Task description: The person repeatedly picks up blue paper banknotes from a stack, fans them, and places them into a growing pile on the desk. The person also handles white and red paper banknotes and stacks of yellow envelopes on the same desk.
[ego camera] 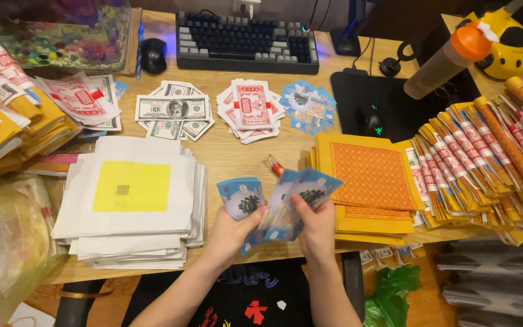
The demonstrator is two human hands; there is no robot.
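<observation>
— What do we have in the hands?

— Our left hand [232, 233] and right hand [317, 229] both pinch one fan of blue notes [279, 203], thumbs on top, fingers curled beneath, low over the near edge of the surface [237, 154].

— And just around them?

— Left of the fan we see a white stack [133, 200] with a yellow square on its top sheet. Right of it, touching nothing we hold, lies an orange stack [370, 181]. A small red-tipped lighter [273, 164] sits just beyond the fan.

— Farther out?

— Grey bills [172, 110], red-and-white notes [250, 109] and more blue notes [309, 104] lie in a row before the keyboard [246, 42]. Rolled yellow bundles [491, 151] spread along the right, and a mouse [153, 54] rests beside the keyboard.
</observation>
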